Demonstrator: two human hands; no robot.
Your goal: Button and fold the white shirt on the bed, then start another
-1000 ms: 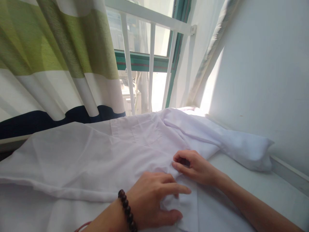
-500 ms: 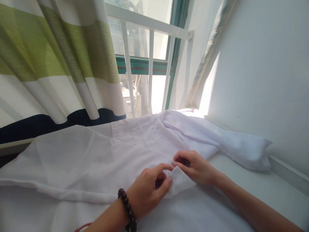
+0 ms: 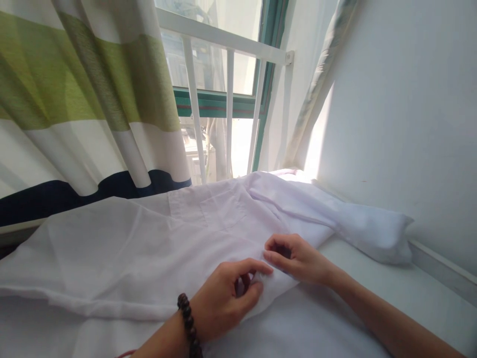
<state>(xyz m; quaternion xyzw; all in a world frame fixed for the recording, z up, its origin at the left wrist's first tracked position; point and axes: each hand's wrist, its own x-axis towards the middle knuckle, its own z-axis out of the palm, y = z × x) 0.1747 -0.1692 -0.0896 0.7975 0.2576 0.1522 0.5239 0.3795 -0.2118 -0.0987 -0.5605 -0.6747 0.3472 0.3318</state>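
Because left hand point(image 3: 227, 296) and right hand point(image 3: 296, 259) pinch only small folds of the white garment point(image 3: 122, 253), uneven pulling could crease the cloth or slip it free.

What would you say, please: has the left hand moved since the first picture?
Yes, mostly forward: judged against the white railing, the left hand has its thumb nearer that railing and slightly further left than before.

The white garment point(image 3: 141, 248) lies spread out, softly creased — pocket point(image 3: 222, 210) showing, one sleeve point(image 3: 368, 228) stretched rightward.
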